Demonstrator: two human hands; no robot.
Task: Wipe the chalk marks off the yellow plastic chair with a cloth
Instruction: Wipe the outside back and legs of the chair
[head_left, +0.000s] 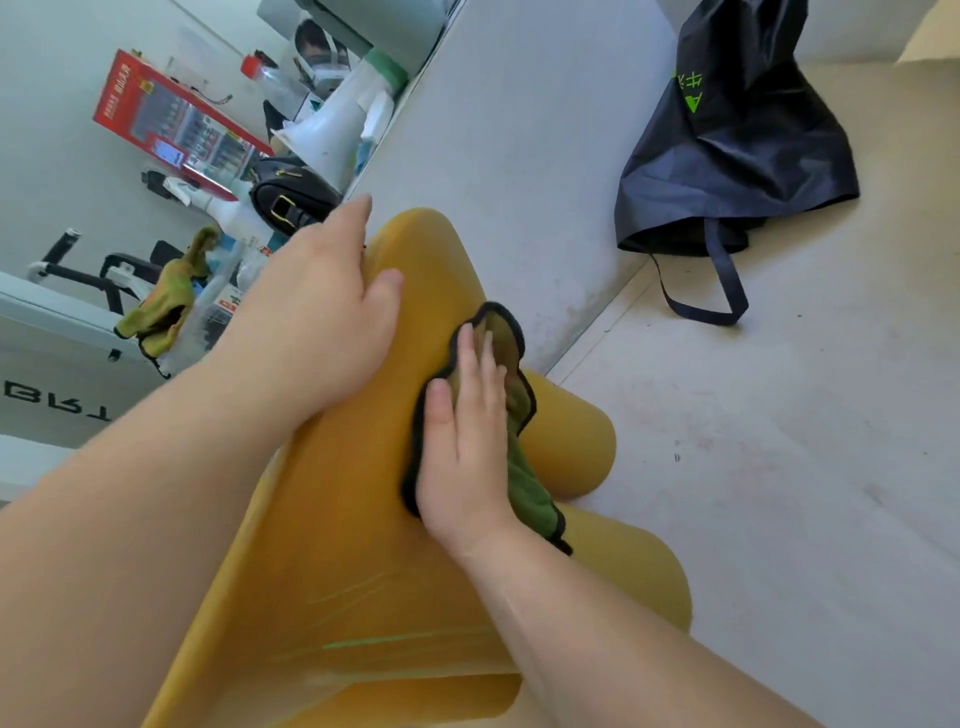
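Note:
The yellow plastic chair (353, 509) fills the lower middle of the head view, seen from above. Faint white and green chalk marks (374, 642) streak its surface low down. A green cloth with a black hem (519, 415) lies on the chair. My right hand (465, 441) presses flat on the cloth with straight fingers. My left hand (322, 322) rests on the chair's upper left edge, its fingers over the rim and the thumb on the yellow surface.
A dark blue bag (727, 156) with a strap lies on the pale floor at the upper right. At the left are a second green cloth (161, 306), a black handbag (291, 200), a red box (171, 124), bottles and white shelving. A grey wall runs behind the chair.

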